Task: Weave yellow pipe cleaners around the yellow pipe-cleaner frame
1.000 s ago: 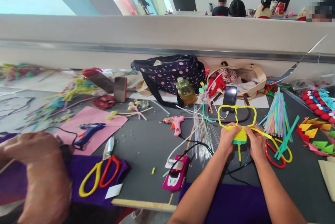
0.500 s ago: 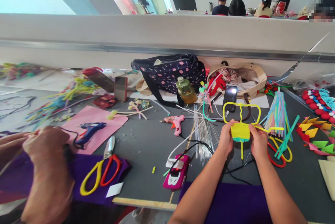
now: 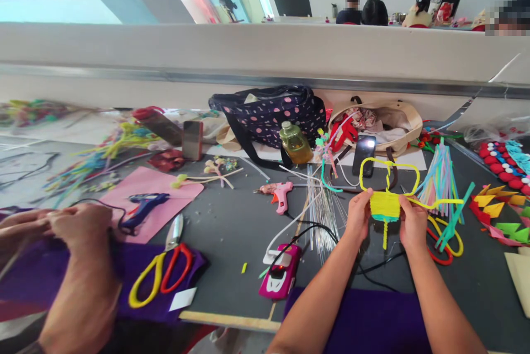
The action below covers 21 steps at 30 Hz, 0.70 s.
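Note:
Between my two hands is a yellow pipe-cleaner figure [image 3: 385, 204] held up over the table. It has a tightly wound yellow body with a teal band at its lower edge, two wide loops above and a short twisted stem below. My left hand [image 3: 359, 214] pinches the left edge of the body. On the right edge, my right hand [image 3: 412, 223] grips it with thumb and fingers, and a loose yellow pipe-cleaner end [image 3: 447, 202] sticks out to the right past that hand. Behind my right hand lie scissors [image 3: 455, 241] with red and yellow handles, partly covered by a teal pipe cleaner.
A pink glue gun [image 3: 282, 197], a bundle of thin wires [image 3: 325, 232] and a magenta power socket [image 3: 281, 274] lie left of my arms. Pastel pipe cleaners [image 3: 442, 174] stand at right. A co-worker's hands [image 3: 78, 227] are at far left, near other scissors [image 3: 178, 232].
My hands and the yellow figure have shifted slightly to the right, and its loops sit a bit higher. The co-worker's hands at left have moved a little.

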Each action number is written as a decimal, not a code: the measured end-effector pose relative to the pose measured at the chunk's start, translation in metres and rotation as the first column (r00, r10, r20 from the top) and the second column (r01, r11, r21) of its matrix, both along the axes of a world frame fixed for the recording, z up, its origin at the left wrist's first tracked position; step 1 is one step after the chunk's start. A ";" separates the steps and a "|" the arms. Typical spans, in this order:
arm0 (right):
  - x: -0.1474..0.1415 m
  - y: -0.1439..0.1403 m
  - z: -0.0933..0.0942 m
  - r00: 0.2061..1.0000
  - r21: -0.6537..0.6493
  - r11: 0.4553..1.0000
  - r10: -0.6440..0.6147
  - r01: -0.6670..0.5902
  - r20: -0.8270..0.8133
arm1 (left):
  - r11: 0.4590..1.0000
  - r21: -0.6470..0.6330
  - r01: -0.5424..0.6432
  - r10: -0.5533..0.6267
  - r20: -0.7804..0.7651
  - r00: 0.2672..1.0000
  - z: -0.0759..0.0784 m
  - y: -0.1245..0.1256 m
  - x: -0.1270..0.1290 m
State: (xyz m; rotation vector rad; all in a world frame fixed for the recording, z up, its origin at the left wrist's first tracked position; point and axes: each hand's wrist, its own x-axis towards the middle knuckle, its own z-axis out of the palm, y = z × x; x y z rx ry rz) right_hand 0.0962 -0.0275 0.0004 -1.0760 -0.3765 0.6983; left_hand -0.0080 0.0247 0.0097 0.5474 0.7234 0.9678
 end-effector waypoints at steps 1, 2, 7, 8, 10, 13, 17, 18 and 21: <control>0.000 0.000 0.000 1.000 0.004 1.000 -0.001 0.001 -0.007 | 1.000 0.006 -0.011 0.011 0.005 1.000 -0.001 0.000 0.000; 0.000 0.000 -0.001 1.000 0.008 1.000 -0.001 0.001 -0.015 | 1.000 0.013 -0.023 0.023 0.008 1.000 -0.002 0.000 0.000; 0.000 0.000 -0.002 1.000 0.013 1.000 0.009 -0.009 -0.025 | 0.997 0.034 -0.073 0.072 0.016 0.997 -0.002 -0.001 0.001; 0.000 0.000 -0.002 1.000 0.012 1.000 0.016 -0.015 -0.025 | 0.997 0.031 -0.077 0.076 0.022 0.997 -0.002 -0.001 0.001; -0.001 -0.001 -0.001 0.999 0.009 1.000 0.027 -0.026 -0.028 | 0.996 0.027 -0.081 0.080 0.036 0.996 -0.001 -0.001 0.001; -0.001 -0.001 -0.001 0.999 0.003 1.000 0.030 -0.030 -0.020 | 0.997 0.030 -0.073 0.072 0.046 0.996 0.000 -0.001 0.001; 0.000 0.000 -0.003 0.999 -0.021 1.000 -0.010 0.011 0.030 | 0.999 0.019 -0.036 0.035 0.044 0.998 -0.003 0.000 0.002; 0.001 0.000 -0.004 0.999 -0.023 1.000 -0.019 0.020 0.037 | 0.999 0.020 -0.045 0.044 0.044 0.998 -0.004 0.000 0.002; 0.003 0.000 -0.007 0.998 -0.024 0.999 -0.030 0.032 0.056 | 0.993 0.042 -0.109 0.107 0.047 0.993 -0.006 0.001 0.002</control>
